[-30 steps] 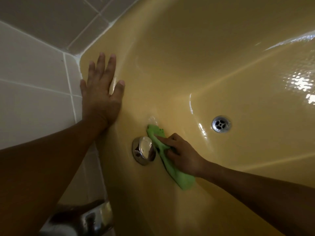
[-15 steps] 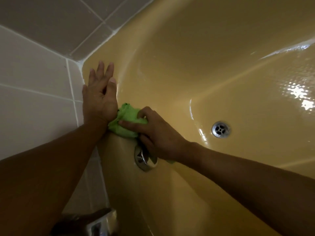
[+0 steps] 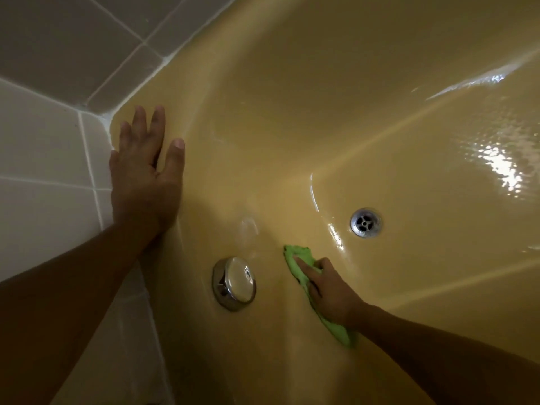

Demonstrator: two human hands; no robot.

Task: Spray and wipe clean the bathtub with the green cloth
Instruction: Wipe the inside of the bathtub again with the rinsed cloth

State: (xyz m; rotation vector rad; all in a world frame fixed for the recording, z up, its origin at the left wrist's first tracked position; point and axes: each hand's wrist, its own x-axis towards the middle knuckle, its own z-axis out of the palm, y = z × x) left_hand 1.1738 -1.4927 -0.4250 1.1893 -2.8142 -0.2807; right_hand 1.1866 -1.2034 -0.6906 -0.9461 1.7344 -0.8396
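Note:
The yellow bathtub (image 3: 336, 92) fills most of the head view, its floor glossy and wet on the right. My right hand (image 3: 330, 290) grips the bunched green cloth (image 3: 298, 260) and presses it against the tub's end wall, to the right of the chrome overflow cap (image 3: 234, 283) and below left of the drain (image 3: 365, 223). One end of the cloth trails out under my wrist. My left hand (image 3: 143, 173) lies flat with straight fingers on the tub's rim in the corner, by the tiles. No spray bottle is in view.
White wall tiles (image 3: 43, 159) stand to the left of the tub and grey tiles (image 3: 67, 45) run along its far rim. Bright reflections lie on the tub floor at right.
My right hand has swept the cloth from beside my left hand, above the overflow cap, down and right to the wall near the drain. My left hand stays flat on the rim.

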